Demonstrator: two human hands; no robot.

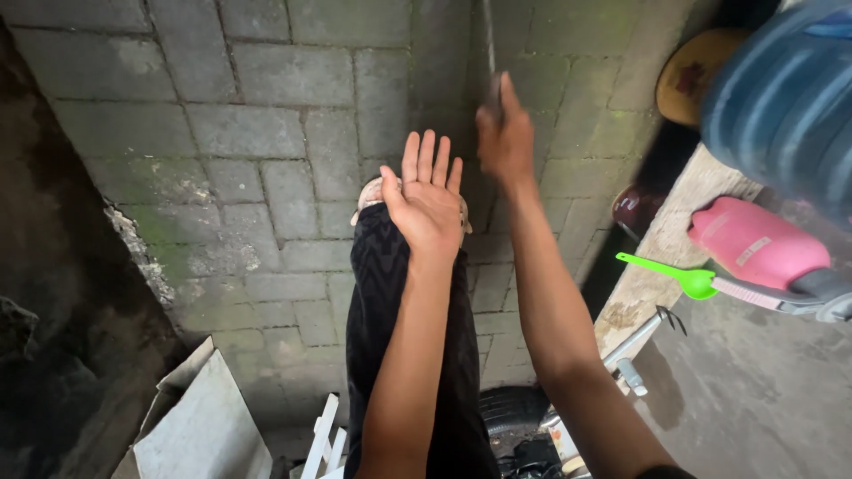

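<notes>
Above paving: left hand (pixel 429 197) fingers flat, empty | right hand (pixel 503 133) blurred, clamped on rod (pixel 489 40), top cut off

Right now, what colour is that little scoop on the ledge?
Bright green scoop, seen in the head view.

Two hands are seen: the left hand (pixel 429 197) opened flat, the right hand (pixel 504 133) closed on one thin rod (pixel 489 40). To the right of them, one green scoop (pixel 667 272) and one pink bottle (pixel 754 244) are counted.

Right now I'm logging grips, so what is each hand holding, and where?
The right hand grips a thin grey rod at its lower end. The left hand is open, flat, holding nothing.
</notes>
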